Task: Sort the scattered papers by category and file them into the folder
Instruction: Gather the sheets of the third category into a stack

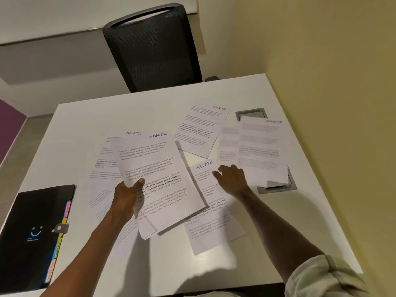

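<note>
Head view shows the left hand (pixel 126 197) pinching a small stack of papers (pixel 158 181) by its lower left edge, thumb on top, the front sheet headed ADMIN and lifted off the white table (pixel 107 110). Just right of that grip, the right hand (pixel 232 175) rests with relaxed fingers on a flat SPORTS sheet (pixel 209 202), holding nothing. Left of and below the grip lies the black folder (pixel 32 228), closed; more sheets lie beyond the right hand.
</note>
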A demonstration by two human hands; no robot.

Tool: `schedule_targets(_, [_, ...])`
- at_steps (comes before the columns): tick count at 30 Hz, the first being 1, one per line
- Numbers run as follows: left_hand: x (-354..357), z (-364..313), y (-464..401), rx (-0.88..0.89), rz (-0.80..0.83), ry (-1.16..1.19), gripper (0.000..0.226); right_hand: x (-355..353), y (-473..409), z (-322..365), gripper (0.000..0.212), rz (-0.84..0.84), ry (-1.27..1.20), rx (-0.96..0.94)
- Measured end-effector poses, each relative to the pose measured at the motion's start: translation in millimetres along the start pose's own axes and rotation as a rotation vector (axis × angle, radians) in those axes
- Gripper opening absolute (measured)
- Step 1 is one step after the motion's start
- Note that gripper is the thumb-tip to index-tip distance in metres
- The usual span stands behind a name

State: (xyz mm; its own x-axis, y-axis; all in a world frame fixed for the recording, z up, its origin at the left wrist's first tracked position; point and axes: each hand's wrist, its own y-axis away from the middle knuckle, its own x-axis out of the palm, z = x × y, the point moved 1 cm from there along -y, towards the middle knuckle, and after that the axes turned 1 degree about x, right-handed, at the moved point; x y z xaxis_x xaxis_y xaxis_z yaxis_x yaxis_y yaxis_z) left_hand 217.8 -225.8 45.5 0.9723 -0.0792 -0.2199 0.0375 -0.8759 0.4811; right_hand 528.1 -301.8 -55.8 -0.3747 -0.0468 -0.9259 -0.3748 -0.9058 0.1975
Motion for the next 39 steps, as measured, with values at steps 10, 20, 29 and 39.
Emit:
schedule_targets(10, [3,-2,0,-0.022,0.028,-0.001,0.024,-15,19,-72,0.079,-0.197,-0.105,0.812])
schedule_targets(20, [15,-1,14,-0.011,0.083,-0.039,0.017,-26,20,-115,0.096,-0.113,-0.218,1.006])
schedule_targets(29, [15,-5,17,-0.001,0.097,-0.028,0.016,-30,38,-139,0.031,-0.431,-0.628,0.931])
schedule_targets(39, [32,-13,19,0.031,0.128,-0.026,0.004,-24,79,-182,0.024,-0.489,-1.069,1.039])
